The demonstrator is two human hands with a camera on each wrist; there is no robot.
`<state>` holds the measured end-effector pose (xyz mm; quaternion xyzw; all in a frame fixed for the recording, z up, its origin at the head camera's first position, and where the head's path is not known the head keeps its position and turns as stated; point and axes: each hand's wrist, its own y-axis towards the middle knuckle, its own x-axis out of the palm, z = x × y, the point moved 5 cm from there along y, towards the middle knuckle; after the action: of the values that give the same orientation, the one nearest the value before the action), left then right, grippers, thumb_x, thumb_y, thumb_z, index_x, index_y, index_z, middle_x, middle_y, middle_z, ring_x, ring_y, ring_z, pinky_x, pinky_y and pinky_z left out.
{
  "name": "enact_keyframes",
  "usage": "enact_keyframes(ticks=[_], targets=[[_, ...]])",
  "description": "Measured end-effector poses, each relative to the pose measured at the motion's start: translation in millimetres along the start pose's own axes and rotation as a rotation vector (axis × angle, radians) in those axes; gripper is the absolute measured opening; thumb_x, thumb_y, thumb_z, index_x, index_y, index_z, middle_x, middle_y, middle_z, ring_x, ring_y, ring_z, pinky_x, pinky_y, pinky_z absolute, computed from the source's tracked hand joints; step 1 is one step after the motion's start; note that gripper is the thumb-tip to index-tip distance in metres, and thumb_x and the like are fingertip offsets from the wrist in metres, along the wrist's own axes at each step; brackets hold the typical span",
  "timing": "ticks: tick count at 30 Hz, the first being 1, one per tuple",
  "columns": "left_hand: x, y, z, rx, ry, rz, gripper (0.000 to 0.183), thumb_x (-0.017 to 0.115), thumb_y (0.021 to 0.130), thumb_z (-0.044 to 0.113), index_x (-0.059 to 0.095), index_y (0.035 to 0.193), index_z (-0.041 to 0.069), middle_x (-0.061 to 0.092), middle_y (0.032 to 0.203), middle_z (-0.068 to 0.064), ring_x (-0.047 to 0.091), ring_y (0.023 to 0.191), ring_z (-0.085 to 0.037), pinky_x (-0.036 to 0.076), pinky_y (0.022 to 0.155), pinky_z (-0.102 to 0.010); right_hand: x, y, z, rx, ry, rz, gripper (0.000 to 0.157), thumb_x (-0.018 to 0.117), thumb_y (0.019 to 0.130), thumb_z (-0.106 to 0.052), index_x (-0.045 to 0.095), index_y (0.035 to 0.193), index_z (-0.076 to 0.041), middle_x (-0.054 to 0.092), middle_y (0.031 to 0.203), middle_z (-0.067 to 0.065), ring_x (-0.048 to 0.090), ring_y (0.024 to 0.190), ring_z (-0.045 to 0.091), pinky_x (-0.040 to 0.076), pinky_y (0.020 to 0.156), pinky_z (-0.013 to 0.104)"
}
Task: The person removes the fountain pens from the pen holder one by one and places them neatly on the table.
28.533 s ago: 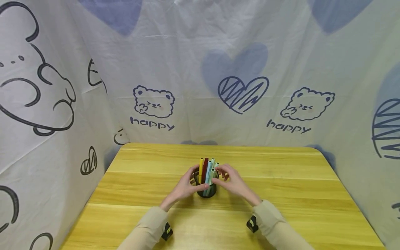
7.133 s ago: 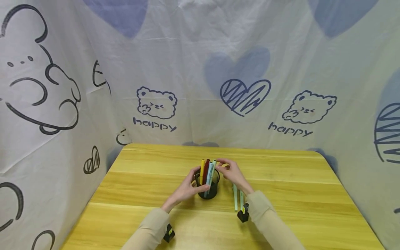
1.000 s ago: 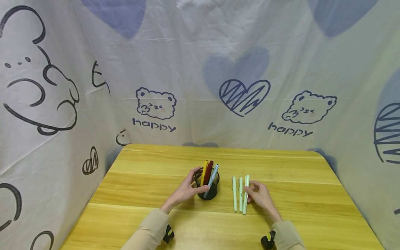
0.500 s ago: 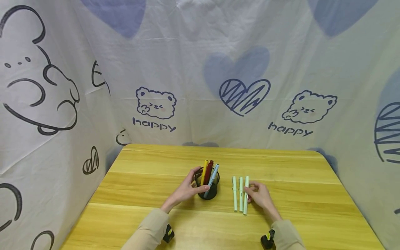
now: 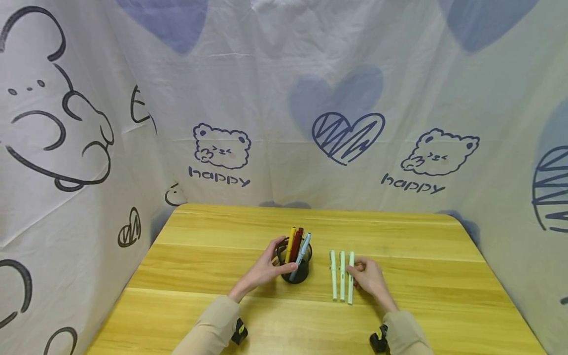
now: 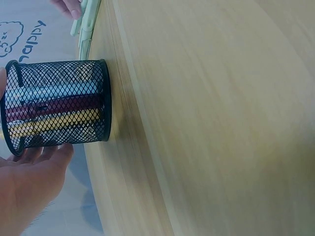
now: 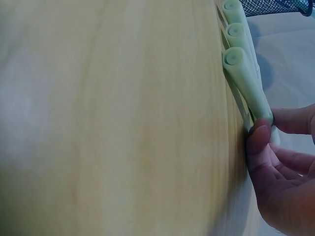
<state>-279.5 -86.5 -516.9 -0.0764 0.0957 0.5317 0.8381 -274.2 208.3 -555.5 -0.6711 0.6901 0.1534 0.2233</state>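
My left hand (image 5: 265,267) grips the black mesh pen holder (image 5: 298,274), thumb on the near side and fingers around the back. Upright in it stand a yellow pen (image 5: 290,246), dark red pens (image 5: 296,245) and a light blue pen (image 5: 303,248) leaning right. To its right, three pale green pens lie side by side, caps pointing away: a left pen (image 5: 334,276), a middle pen (image 5: 342,276) and a right pen (image 5: 351,291). My right hand (image 5: 369,277) pinches that right pen (image 7: 244,81) between thumb and fingers, low against the table.
A yellow wood-grain table (image 5: 199,276) carries everything. Behind it and on both sides hangs a white curtain (image 5: 275,162) printed with hearts and bears. Small black wrist cameras sit under both sleeves (image 5: 217,315).
Earlier, the pale green pens stood in the holder; three now lie on the table. Over the last second my right hand has straightened the third beside the others. My left hand stays put.
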Motion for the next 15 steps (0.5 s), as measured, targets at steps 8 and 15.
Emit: enact_keyframes(ticks=[8,15], targets=[[-0.2,0.0,-0.5,-0.002,-0.001,-0.001,0.09,0.074,0.093,0.028,0.018,0.161,0.011,0.026,0.165,-0.017,0.021,0.154,-0.042,0.022,0.124,-0.062,-0.8,0.4,0.1,0.014,-0.042,0.004,0.033,0.067,0.093,-0.01,0.063,0.119,0.011,0.064,0.074,0.009,0.057,0.053,0.013,0.047,0.047,0.025],[0.0,-0.3,-0.4,0.001,-0.006,0.0,0.089,0.074,0.093,0.028,0.018,0.161,0.013,0.026,0.165,-0.017,0.021,0.154,-0.042,0.021,0.125,-0.061,-1.0,1.9,-0.2,0.014,-0.083,0.001,0.043,0.067,0.094,-0.013,0.059,0.127,0.012,0.062,0.074,0.007,0.057,0.054,0.013,0.045,0.047,0.024]])
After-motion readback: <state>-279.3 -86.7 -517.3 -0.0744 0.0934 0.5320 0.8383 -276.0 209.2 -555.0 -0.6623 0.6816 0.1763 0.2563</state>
